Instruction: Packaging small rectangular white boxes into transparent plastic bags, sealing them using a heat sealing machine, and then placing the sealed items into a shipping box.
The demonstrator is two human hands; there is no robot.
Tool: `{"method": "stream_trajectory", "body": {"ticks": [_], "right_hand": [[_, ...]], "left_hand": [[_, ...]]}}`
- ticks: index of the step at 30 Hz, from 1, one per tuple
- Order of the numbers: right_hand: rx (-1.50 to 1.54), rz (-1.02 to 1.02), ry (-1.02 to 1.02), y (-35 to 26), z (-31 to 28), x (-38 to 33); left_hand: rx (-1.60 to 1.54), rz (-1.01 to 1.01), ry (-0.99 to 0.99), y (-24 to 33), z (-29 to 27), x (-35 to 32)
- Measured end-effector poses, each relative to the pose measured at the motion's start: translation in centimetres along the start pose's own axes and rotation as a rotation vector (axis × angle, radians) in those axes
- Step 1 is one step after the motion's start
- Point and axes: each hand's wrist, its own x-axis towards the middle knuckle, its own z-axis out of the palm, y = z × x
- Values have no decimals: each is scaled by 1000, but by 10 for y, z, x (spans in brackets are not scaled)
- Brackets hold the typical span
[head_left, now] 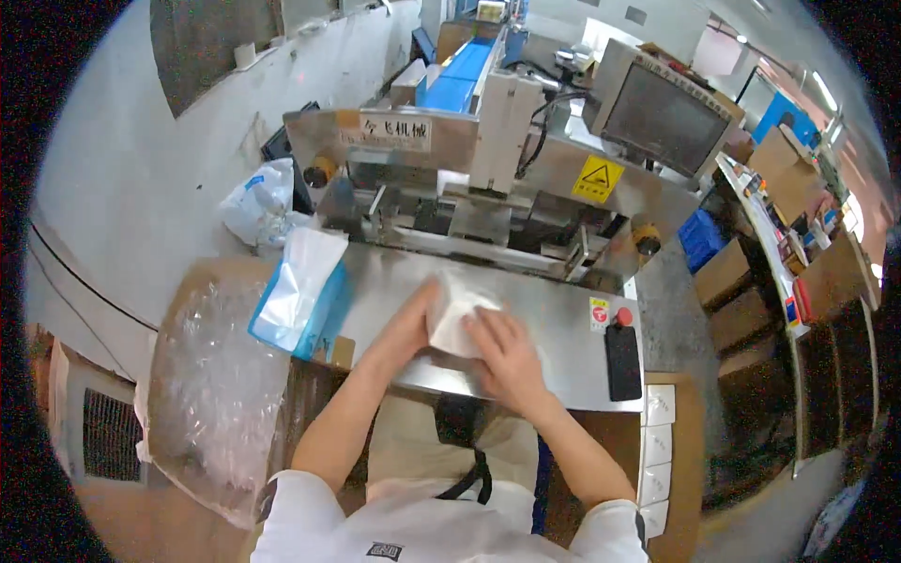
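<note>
Between my hands, over the steel tabletop [577,361], is a small white box [453,317], slightly blurred. My left hand [419,314] is closed against the box's left side, its fingertips partly hidden behind it. Bent fingers of my right hand [507,352] press on the box's right and near side. Left of my hands stands a blue container [324,314] with a stack of clear plastic film [302,281] on top. A black phone-like slab [622,364] lies at the tabletop's right end, below a red push button [623,317].
A steel machine [450,220] spans the table's far side, with a blue conveyor [460,75] behind it. A carton of crumpled clear plastic [221,385] is at left. Several white boxes [657,450] stand in a carton at right. A monitor [666,117] rises at far right.
</note>
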Motion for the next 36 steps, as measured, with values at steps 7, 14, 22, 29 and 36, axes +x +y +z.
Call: {"method": "stream_trajectory", "body": {"ticks": [7, 14, 22, 29, 36], "right_hand": [[270, 183, -86, 12, -26, -15], [815, 728, -512, 52, -48, -22], [935, 1023, 75, 53, -121, -135], [171, 1397, 320, -7, -273, -314], [-260, 1847, -452, -19, -323, -466]], "left_hand": [[405, 7, -2, -30, -2, -3], [266, 40, -32, -35, 17, 43], [197, 94, 347, -26, -44, 208], [465, 114, 198, -40, -64, 202], [651, 213, 180, -19, -43, 144]]}}
